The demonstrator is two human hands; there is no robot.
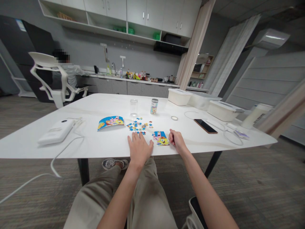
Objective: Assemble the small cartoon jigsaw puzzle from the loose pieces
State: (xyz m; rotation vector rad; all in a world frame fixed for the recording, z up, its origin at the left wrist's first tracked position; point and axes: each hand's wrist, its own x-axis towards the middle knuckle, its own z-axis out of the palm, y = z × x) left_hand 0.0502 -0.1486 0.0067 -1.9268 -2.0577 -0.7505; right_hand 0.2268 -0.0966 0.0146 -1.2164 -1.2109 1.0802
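Observation:
My left hand (139,147) lies palm down on the white table (95,149), fingers stretched, its fingertips at the near edge of a pile of loose jigsaw puzzle pieces (137,126). To its right is a partly joined jigsaw puzzle (161,138) with yellow and pink cartoon figures on blue. My right hand (177,141) rests beside the puzzle's right edge with its fingers curled in; whatever they may hold is hidden. Left of the pile stands a curved picture sheet (111,122) in the same cartoon style.
Behind the pile stand a clear jar (133,108) and a printed canister (154,107). A ring-shaped lid (174,118), a phone (205,126), cables and storage boxes (179,96) are on the right. A white power bank (57,131) lies left. A person (71,74) sits at the far counter.

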